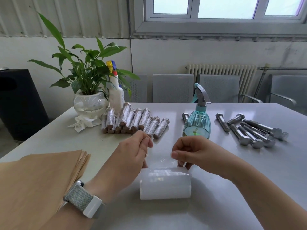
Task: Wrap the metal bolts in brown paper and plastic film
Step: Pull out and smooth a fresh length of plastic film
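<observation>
Centrally, near the front edge of the white tabletop (232,188), a roll of plastic film (165,183) lies on its side, and everything else is placed around it. Just behind the roll, the left hand (132,151) and the right hand (191,151) each have a grip pressed together on the free edge of the film (162,157), thumb against curled fingers, so that a clear sheet is stretched between them above the roll; the lower fingers of the right hand touch the roll's far right end. The left wrist wears a watch (86,200) with a woven grey band. Left of the roll a stack of brown paper (41,180) sheets lies flat. Farther back and to the left of the roll sits a heap of wrapped bolts (134,120), silvery with brown ends showing. Behind and right of the roll stands a teal spray bottle (197,120), and well to the right of it lie bare metal bolts (252,128) in a loose pile. Far back left of the roll are a potted plant (88,83), a white spray bottle (116,93) and crumpled tissue (83,122).
</observation>
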`<control>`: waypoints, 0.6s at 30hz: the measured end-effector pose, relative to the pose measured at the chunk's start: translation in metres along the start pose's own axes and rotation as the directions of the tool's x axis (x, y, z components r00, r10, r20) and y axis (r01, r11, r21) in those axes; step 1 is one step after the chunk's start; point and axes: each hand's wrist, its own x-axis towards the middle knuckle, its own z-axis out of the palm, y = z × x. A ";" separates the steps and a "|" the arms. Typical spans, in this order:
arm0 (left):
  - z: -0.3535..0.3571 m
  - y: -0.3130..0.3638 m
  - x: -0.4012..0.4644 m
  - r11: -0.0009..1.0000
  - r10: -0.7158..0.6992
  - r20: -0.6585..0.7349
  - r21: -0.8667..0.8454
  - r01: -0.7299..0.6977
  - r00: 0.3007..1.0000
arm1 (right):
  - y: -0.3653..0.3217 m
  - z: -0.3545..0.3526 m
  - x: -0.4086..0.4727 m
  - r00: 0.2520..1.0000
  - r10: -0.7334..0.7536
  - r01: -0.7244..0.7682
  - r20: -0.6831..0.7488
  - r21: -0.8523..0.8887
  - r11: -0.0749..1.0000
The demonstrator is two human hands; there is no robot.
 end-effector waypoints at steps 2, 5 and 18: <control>-0.001 0.004 0.000 0.999 0.003 -0.004 -0.052 -0.004 1.000 | 0.000 0.000 0.001 1.000 -0.010 0.010 -0.010 -0.006 1.000; -0.002 0.008 0.000 0.998 0.039 0.046 -0.052 -0.036 0.998 | -0.002 0.000 0.001 1.000 -0.014 0.014 -0.010 -0.005 1.000; -0.015 0.014 0.014 0.997 -0.021 0.292 -0.059 0.040 0.956 | -0.008 -0.004 -0.002 1.000 -0.007 0.007 0.000 0.011 1.000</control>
